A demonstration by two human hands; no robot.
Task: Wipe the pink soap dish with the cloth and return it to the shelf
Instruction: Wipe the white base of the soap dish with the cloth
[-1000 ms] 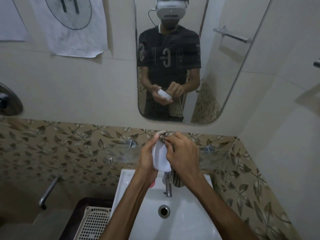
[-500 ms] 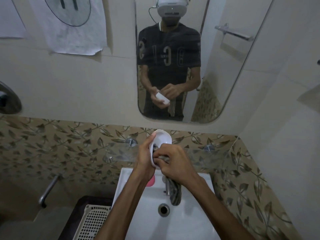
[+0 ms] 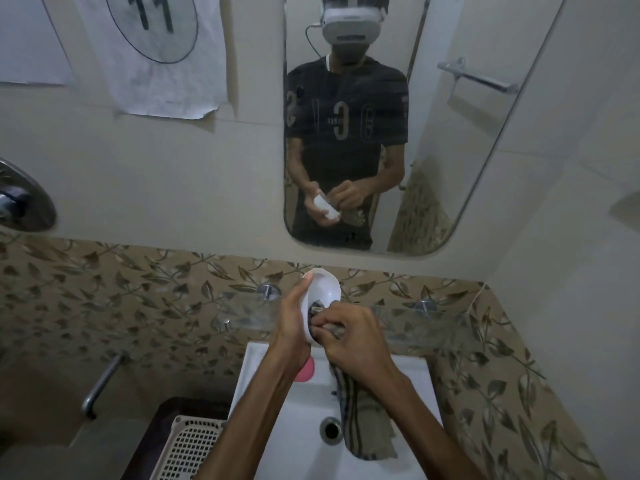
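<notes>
**A:** Status? Near to far.

**Me:** Nearest, the striped cloth (image 3: 360, 420) tail hangs over the white basin (image 3: 408, 375), just by the drain (image 3: 331, 430). Keeping it from dragging in there.

**A:** Hands?

**Me:** Right hand (image 3: 353, 336) has its fingers curled round a bunched wad of cloth, pressed into the bowl of the soap dish (image 3: 322, 292). Left hand (image 3: 294, 323) grips the dish by its left rim, thumb up near the top, holding it tilted on edge above the back of the basin.

**A:** The dish reads white from here.

**Me:** The inside does. Something pink (image 3: 304, 370) sits below my left wrist; could be its other half or soap, can't tell in this light.

**A:** Technique?

**Me:** Firm left grip, since it's likely slick plastic. Work the wad from the low end up to the clean-looking top, then the rim and the underside. Short strokes, no prying at the edge.

**A:** Then?

**Me:** The glass shelf (image 3: 415, 318) is just behind the dish, below the mirror (image 3: 450, 168). I'd set it down flat, clear of the brackets.
</notes>
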